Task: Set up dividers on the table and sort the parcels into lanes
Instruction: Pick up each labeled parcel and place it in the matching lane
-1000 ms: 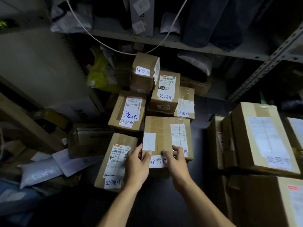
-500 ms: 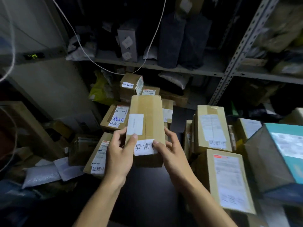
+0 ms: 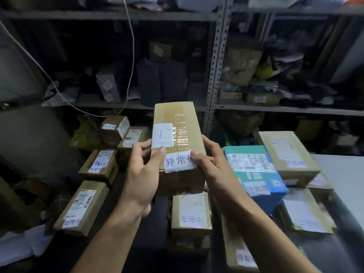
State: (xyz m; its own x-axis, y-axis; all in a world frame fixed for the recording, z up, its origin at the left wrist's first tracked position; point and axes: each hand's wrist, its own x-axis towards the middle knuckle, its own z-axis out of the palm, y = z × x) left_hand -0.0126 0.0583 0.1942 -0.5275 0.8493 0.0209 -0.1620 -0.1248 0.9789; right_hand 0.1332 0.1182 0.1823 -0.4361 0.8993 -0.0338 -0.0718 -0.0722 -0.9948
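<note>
Sorting step, by the look of it — one parcel [image 3: 177, 146] up in the air in front of the shelves [image 3: 216, 56], above the boxes on the floor. Left hand [image 3: 143, 172] wrapped round its left side, thumb pressed on top; right hand [image 3: 212, 168] curled round the right edge, thumb on the white tag [image 3: 178, 161]. Held level, firmly. Next, probably: read the tag, pick the matching lane, carry across to the pale table [image 3: 342, 174] at right — no dividers visible there. Blue box [image 3: 256, 174] and brown boxes [image 3: 285, 152] stacked beside it.
</note>
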